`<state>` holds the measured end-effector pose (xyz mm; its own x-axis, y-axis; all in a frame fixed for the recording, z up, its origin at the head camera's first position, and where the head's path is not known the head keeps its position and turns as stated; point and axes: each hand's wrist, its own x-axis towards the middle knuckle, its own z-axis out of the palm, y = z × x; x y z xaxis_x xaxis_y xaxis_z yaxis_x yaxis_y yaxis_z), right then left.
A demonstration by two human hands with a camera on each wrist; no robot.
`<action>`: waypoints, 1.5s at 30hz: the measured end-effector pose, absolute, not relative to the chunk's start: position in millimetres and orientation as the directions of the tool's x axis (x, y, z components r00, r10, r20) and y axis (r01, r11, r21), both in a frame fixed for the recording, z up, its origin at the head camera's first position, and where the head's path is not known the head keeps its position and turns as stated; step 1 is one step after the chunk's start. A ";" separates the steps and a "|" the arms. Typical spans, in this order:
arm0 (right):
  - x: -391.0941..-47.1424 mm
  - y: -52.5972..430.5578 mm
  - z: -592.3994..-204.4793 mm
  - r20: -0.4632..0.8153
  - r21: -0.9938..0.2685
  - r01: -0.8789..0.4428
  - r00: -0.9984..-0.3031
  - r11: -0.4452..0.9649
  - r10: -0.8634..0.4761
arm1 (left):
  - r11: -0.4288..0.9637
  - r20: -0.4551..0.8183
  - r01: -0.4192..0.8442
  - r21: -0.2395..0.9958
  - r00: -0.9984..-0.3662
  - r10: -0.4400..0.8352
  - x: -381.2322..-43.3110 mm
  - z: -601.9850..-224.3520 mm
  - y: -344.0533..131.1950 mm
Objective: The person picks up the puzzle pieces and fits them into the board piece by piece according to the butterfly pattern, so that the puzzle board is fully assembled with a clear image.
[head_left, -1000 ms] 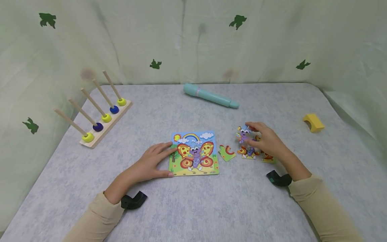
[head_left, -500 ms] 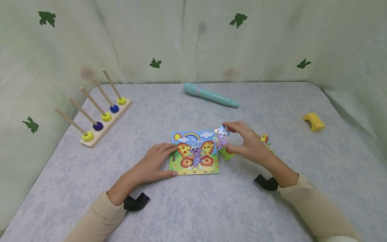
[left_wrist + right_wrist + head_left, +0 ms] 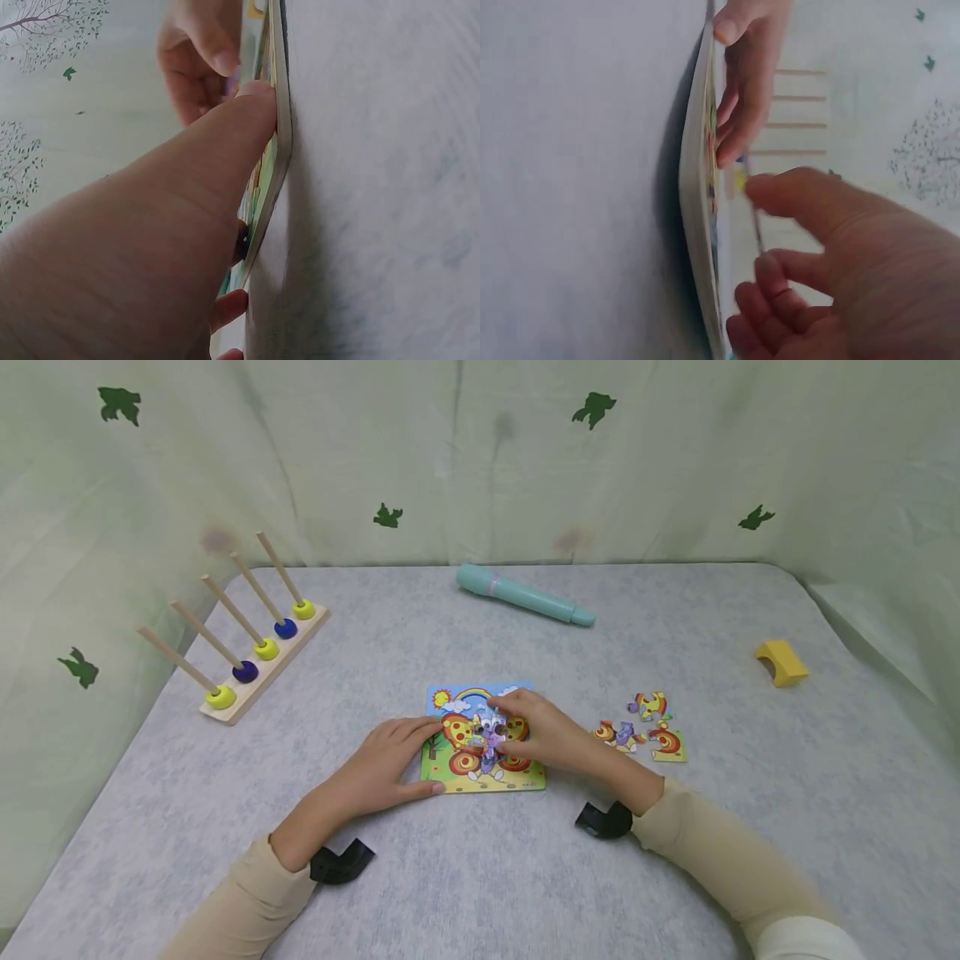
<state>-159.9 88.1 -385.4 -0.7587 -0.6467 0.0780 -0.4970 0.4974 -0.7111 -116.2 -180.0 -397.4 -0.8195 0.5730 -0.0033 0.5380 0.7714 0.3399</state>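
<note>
A square butterfly puzzle board (image 3: 480, 785) lies on the table. My left hand (image 3: 382, 762) rests at its left side, fingers extended on its left edge and thumb at the near left corner. My right hand (image 3: 551, 732) pinches a puzzle piece (image 3: 491, 727) with the purple butterfly face between thumb and fingertip, over the middle of the board. Seen edge-on in the right wrist view, the piece (image 3: 758, 229) stands apart from the board's surface. In the left wrist view, my thumb (image 3: 259, 101) presses the board's rim.
Right of the board lie loose pieces: a body piece (image 3: 617, 737), a wing piece (image 3: 651, 704) and a corner piece (image 3: 667, 745). A wooden peg rack (image 3: 262, 672) with yellow and blue beads stands left. A teal microphone-shaped toy (image 3: 525, 597) lies behind, a yellow arch block (image 3: 782, 662) far right.
My right hand has lifted the face piece from the loose pieces and carried it left over the board. Its forearm now covers the green piece beside the board. My left hand has barely moved.
</note>
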 end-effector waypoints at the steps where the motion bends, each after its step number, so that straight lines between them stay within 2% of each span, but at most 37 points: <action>1: -161.2 87.4 -387.3 0.065 -0.708 -0.497 -0.754 0.503 -0.654 | 0.773 -0.007 0.536 0.339 -0.820 0.572 -116.4 -397.4 -179.9; 10: -166.2 82.8 -393.0 0.048 -0.622 -0.559 -0.727 0.549 -0.685 | 0.758 0.015 0.570 0.317 -0.802 0.597 -117.9 -397.9 -178.5; 26: -171.3 79.0 -390.7 -0.027 -0.609 -0.530 -0.729 0.589 -0.684 | 0.760 -0.022 0.626 0.172 -0.769 0.639 -112.0 -383.8 -161.8; 31: -172.4 78.3 -389.4 -0.044 -0.583 -0.546 -0.718 0.602 -0.694 | 0.748 -0.008 0.639 0.179 -0.760 0.650 -113.5 -382.1 -161.0; 35: -172.7 79.5 -387.5 -0.079 -0.594 -0.528 -0.712 0.606 -0.697 | 0.733 -0.004 0.637 0.239 -0.754 0.656 -114.9 -381.9 -162.3; 40: -172.6 85.7 -380.8 -0.102 -0.688 -0.462 -0.702 0.560 -0.705 | 0.725 0.001 0.645 0.242 -0.748 0.664 -116.7 -384.4 -164.8; 45: -171.2 102.5 -365.2 -0.036 -0.745 -0.438 -0.727 0.503 -0.686 | 0.733 -0.011 0.636 0.243 -0.754 0.657 -116.8 -384.7 -165.1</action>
